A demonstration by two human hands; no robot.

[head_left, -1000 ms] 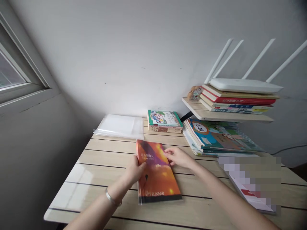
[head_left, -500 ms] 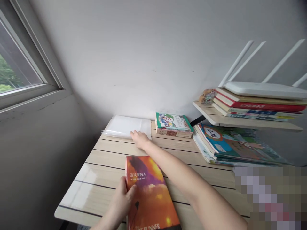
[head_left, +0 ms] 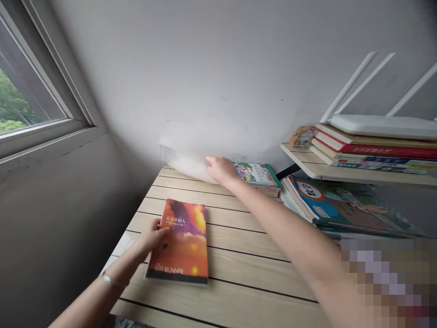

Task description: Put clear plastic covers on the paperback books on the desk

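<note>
A paperback book (head_left: 184,243) with an orange and purple cover, lettered "KITE RUNNER", is over the front left of the wooden table. My left hand (head_left: 153,237) grips its left edge, thumb on the cover and fingers underneath. Farther back, my right hand (head_left: 220,169) is closed on the edge of a clear plastic sleeve (head_left: 186,166), which is raised and blurred by motion against the wall. Behind that hand lies a small stack of green-edged books (head_left: 257,175), partly covered by it.
On the right, a raised shelf (head_left: 307,166) bears stacked books (head_left: 365,148) and a white router (head_left: 382,125) with antennas. Textbooks (head_left: 341,205) are piled below it. A window (head_left: 30,100) is at the left; the table's left edge drops away.
My right hand has lifted the plastic sleeve off the table at the back and moved a little up and right. The book in my left hand has shifted left and farther from me.
</note>
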